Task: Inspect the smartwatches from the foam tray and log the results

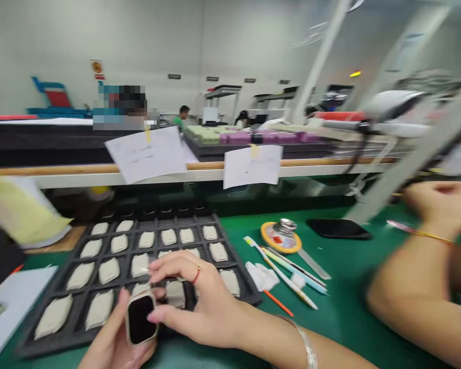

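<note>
My left hand (119, 335) holds a smartwatch (141, 319) with a black screen and a pale case, its face turned towards me. My right hand (211, 307) reaches across from the right, its thumb on the edge of the watch face and its other fingers curved above and behind. Whether those fingers touch the watch's back is hidden. Under and behind both hands lies a black compartment tray (23, 348), holding pale rounded pieces (100, 309) in rows. My right hand covers part of the tray.
Right of the tray lie a toothbrush (284, 274), several thin sticks, white tissue (262, 277), an orange-rimmed disc (280, 237) and a black phone (338, 228). Another person's arm (411, 277) rests at right. A shelf (203, 177) with hanging papers crosses behind.
</note>
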